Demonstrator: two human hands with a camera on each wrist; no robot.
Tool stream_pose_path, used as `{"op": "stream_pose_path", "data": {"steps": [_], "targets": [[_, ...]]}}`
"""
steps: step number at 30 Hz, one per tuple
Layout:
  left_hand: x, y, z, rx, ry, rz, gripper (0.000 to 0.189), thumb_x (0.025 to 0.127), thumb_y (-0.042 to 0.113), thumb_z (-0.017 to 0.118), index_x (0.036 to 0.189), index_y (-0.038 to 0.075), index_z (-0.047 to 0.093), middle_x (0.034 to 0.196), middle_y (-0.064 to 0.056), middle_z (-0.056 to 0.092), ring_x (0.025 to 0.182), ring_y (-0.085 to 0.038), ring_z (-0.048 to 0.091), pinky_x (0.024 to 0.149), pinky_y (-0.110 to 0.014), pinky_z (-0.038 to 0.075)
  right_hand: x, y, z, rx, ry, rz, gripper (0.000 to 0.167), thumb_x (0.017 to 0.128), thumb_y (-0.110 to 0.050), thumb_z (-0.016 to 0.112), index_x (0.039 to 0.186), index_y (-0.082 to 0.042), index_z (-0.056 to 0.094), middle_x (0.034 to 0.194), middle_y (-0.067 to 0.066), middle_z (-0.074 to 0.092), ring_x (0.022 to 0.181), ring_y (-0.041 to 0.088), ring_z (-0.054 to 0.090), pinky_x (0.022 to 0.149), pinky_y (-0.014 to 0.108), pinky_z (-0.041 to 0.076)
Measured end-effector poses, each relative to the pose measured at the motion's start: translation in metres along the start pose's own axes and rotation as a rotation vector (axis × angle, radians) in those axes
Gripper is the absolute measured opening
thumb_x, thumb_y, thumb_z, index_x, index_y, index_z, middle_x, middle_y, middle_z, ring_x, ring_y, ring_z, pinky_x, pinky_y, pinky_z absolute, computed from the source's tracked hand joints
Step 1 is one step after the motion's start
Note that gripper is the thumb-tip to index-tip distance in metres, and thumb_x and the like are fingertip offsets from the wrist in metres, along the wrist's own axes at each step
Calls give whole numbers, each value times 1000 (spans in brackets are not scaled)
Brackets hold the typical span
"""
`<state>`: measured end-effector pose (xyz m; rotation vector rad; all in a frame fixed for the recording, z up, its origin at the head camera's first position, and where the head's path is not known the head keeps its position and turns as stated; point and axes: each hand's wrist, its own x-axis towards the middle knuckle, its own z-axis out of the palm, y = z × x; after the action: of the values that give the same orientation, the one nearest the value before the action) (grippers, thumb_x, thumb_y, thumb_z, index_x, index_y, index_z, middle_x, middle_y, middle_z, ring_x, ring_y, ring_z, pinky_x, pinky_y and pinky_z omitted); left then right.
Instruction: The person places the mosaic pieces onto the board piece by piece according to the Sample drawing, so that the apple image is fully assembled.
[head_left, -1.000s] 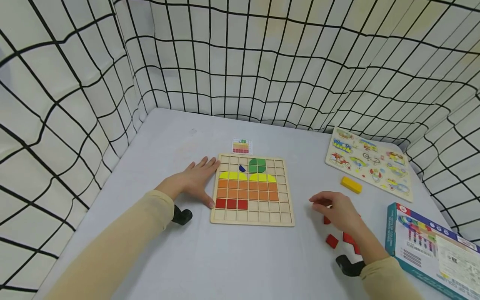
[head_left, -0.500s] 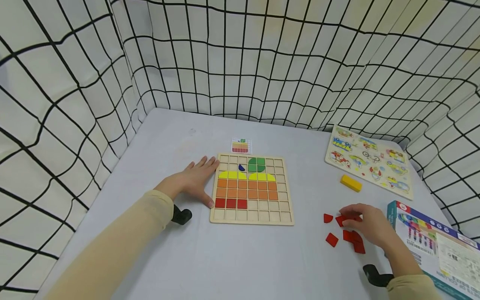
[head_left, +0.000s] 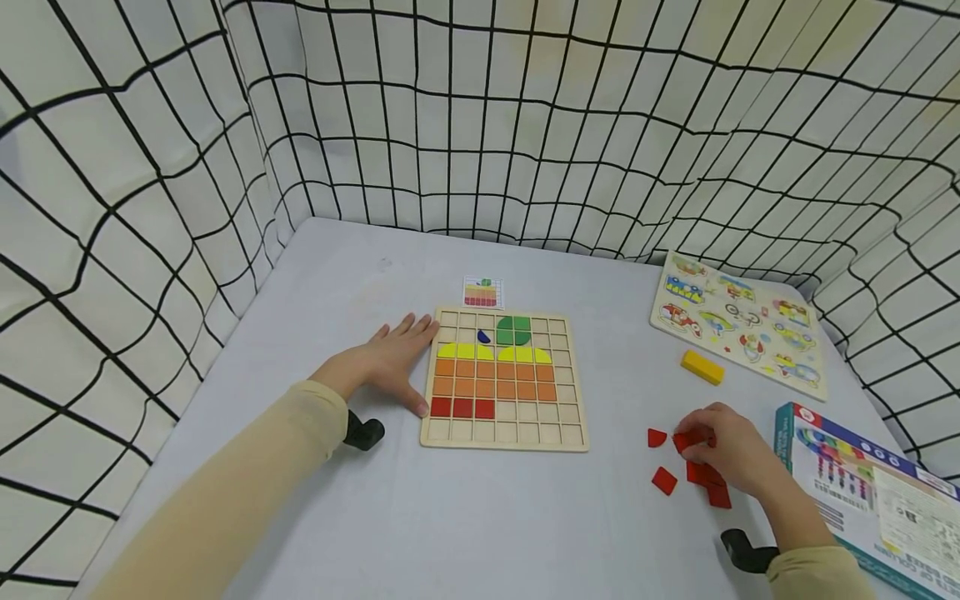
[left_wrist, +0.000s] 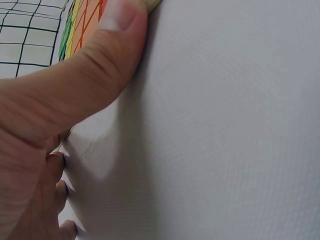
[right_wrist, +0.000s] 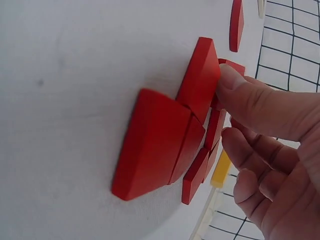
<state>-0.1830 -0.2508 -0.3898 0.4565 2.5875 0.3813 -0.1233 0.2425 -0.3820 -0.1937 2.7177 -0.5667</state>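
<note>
A wooden grid board (head_left: 504, 437) lies on the table with green, blue, yellow, orange and red pieces in its cells. Three red squares (head_left: 462, 407) fill the left of one row. My left hand (head_left: 393, 364) is spread flat at the board's left edge, its thumb (left_wrist: 122, 30) touching the frame. Over a cluster of red pieces (right_wrist: 155, 145) on the right, my right hand (head_left: 727, 446) has its thumb and forefinger around one red block (right_wrist: 232, 65), which the thumb partly hides. A red quarter-round piece (head_left: 656, 437) and a red square (head_left: 664, 480) lie apart to its left.
A small pattern card (head_left: 483, 292) lies behind the board. To the right are a yellow block (head_left: 702, 367), a picture puzzle board (head_left: 738, 321) and a teal-edged box (head_left: 862, 492) close by the right forearm. Black netting (head_left: 487, 125) encloses the table.
My right hand has moved right and nearer to me, from above the quarter-round piece to the red cluster, where its fingers now close around a block. The left hand stays still.
</note>
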Motion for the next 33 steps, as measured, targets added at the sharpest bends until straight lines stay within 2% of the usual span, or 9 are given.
{"op": "stream_pose_path", "data": {"steps": [7, 13, 19, 20, 23, 28, 33], "targets": [[-1, 1, 0, 0, 0, -2, 138, 68, 57, 90, 164, 3, 7, 173, -19, 2, 159, -43, -4, 127, -65, 3, -2, 1, 1, 41, 4, 35, 28, 87, -7, 80, 112, -9, 67, 105, 6, 70, 98, 23, 61, 86, 43, 61], [-3, 3, 0, -3, 0, -14, 138, 68, 56, 91, 165, 4, 7, 173, -19, 2, 159, -42, -5, 127, -65, 2, -4, -7, -2, 31, 56, -9, 19, 88, -7, 78, 104, -10, 68, 98, 2, 70, 92, 19, 62, 74, 23, 57], [-3, 3, -2, 2, -1, -15, 138, 69, 57, 90, 165, 4, 7, 173, -19, 1, 159, -42, -5, 127, -64, 2, 9, -49, -1, 103, 63, -83, 17, 91, -8, 76, 106, -11, 69, 100, 3, 71, 93, 19, 63, 73, 23, 57], [-3, 3, -2, 2, 0, -14, 137, 69, 57, 90, 164, 4, 7, 173, -19, 1, 159, -42, -5, 127, -65, 2, 13, -58, 2, 127, 57, -95, 16, 91, -9, 76, 106, -12, 69, 100, 3, 71, 93, 19, 63, 70, 24, 57], [-2, 3, -2, -2, -2, -14, 137, 69, 57, 90, 164, 4, 7, 173, -19, 1, 159, -42, -5, 127, -64, 2, 28, -84, 16, 169, 32, -157, 13, 92, -9, 76, 103, -13, 71, 101, 2, 71, 92, 19, 63, 71, 23, 56], [-2, 3, -1, -1, -1, -17, 137, 68, 57, 90, 165, 4, 7, 173, -19, 2, 159, -43, -5, 127, -65, 2, 49, -123, 42, 209, -32, -233, 8, 93, -9, 75, 99, -14, 73, 101, 0, 71, 92, 16, 62, 78, 25, 56], [-3, 3, 0, 0, 2, -16, 137, 69, 56, 90, 165, 4, 7, 173, -19, 2, 159, -43, -5, 127, -65, 2, 63, -153, 56, 256, -64, -279, 7, 93, -9, 74, 97, -14, 74, 98, 0, 71, 89, 15, 62, 82, 26, 56]]}}
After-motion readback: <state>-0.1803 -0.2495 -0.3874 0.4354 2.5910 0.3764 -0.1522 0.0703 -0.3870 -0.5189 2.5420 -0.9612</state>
